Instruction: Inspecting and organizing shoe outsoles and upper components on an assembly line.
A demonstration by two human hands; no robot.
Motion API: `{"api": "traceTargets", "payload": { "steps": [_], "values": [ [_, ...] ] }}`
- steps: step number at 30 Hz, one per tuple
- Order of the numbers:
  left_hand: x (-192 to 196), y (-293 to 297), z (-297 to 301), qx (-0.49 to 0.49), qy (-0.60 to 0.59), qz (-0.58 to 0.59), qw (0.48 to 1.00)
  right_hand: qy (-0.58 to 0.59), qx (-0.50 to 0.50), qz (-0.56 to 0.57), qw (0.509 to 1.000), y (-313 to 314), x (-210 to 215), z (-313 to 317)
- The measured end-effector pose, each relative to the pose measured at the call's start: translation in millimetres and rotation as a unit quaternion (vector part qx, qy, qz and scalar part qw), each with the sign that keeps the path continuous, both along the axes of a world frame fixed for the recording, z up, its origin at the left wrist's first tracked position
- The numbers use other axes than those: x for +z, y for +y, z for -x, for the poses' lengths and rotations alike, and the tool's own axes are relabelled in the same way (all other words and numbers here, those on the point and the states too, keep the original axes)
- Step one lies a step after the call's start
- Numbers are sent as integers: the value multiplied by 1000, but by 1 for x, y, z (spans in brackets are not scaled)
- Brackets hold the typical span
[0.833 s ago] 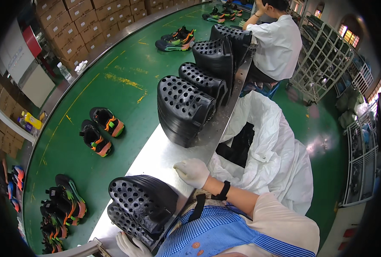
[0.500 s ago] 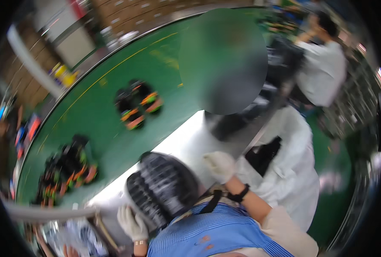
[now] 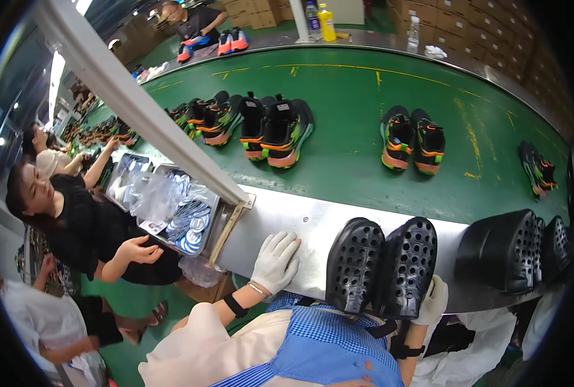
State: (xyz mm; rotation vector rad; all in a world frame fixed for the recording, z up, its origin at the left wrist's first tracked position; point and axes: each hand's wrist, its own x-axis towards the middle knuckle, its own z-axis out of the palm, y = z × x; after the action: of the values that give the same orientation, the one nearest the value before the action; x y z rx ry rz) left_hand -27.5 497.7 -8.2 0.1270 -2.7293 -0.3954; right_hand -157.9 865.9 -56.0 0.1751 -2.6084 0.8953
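- Head view, with clock directions taken from its middle: the two gloved hands are well apart, one on either side of a pair of black forms.
- Left hand [image 3: 275,263], at 6 o'clock: fingers extended and close together, over the metal ledge [image 3: 277,213], holding nothing.
- Right hand [image 3: 433,300], at 4 o'clock: against the outer side of the right perforated form [image 3: 408,264], partly hidden by it; I cannot tell whether it grips.
- Left perforated form [image 3: 355,264], between 4 and 5 o'clock: side by side with its mate on the ledge, both with their holes facing up.
- More black forms [image 3: 490,255] stand further along the ledge, between 3 and 4 o'clock.
- White sack [image 3: 484,355], between 4 and 5 o'clock, hangs below the ledge.
- Green worktop [image 3: 345,84] spreads beyond the ledge; a pair of dark sneakers [image 3: 398,138] sits between 2 and 3 o'clock, and a row of sneakers [image 3: 282,132] runs from 12 toward 10.
- Metal tray [image 3: 203,242], between 8 and 9 o'clock, holds blue-and-white tags [image 3: 190,222]; a co-worker in black [image 3: 93,226] is beside it, at 9.
- Yellow bottle [image 3: 327,24], at 12 o'clock, stands on the far edge.
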Motion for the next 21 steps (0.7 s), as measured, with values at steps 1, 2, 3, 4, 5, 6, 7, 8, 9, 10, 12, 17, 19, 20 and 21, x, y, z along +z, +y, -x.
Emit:
{"api": "traceTargets", "payload": {
  "steps": [1,2,3,4,5,6,7,8,9,10,12,17,19,20,21],
  "values": [
    [0,0,1,-5,5,0,1000,-8,-9,-1,1000,1,-2,0],
    [0,1,1,-10,10,0,1000,-16,-20,-2,1000,2,-4,0],
    [1,1,1,-9,9,1,1000,-18,-15,-2,1000,2,-3,-1],
    [1,2,1,-5,8,1,1000,-18,-12,-2,1000,3,-4,0],
    [0,2,1,-5,8,1,1000,-14,-11,0,1000,4,-5,0],
    [0,2,2,-7,8,1,1000,-11,-13,1,1000,4,-5,0],
    [0,2,2,-6,7,1,1000,-12,-12,1,1000,4,-4,1],
    [0,3,2,-7,7,1,1000,-12,-12,0,1000,4,-2,1],
    [0,3,2,-7,7,0,1000,-13,-11,-1,1000,5,-1,0],
    [1,4,3,-8,5,1,1000,-14,-12,-1,1000,5,0,0],
    [4,4,3,-11,1,-2,1000,-39,-10,-12,999,7,0,1],
    [5,6,2,-3,8,-16,1000,-27,8,14,999,7,-4,1],
    [5,6,-1,1,8,-14,1000,-45,27,36,998,12,-12,5],
    [5,7,0,16,6,-9,1000,-151,38,0,988,21,-10,10],
    [7,8,3,1,5,-15,1000,-112,45,50,991,27,-23,9]
  ]
}}
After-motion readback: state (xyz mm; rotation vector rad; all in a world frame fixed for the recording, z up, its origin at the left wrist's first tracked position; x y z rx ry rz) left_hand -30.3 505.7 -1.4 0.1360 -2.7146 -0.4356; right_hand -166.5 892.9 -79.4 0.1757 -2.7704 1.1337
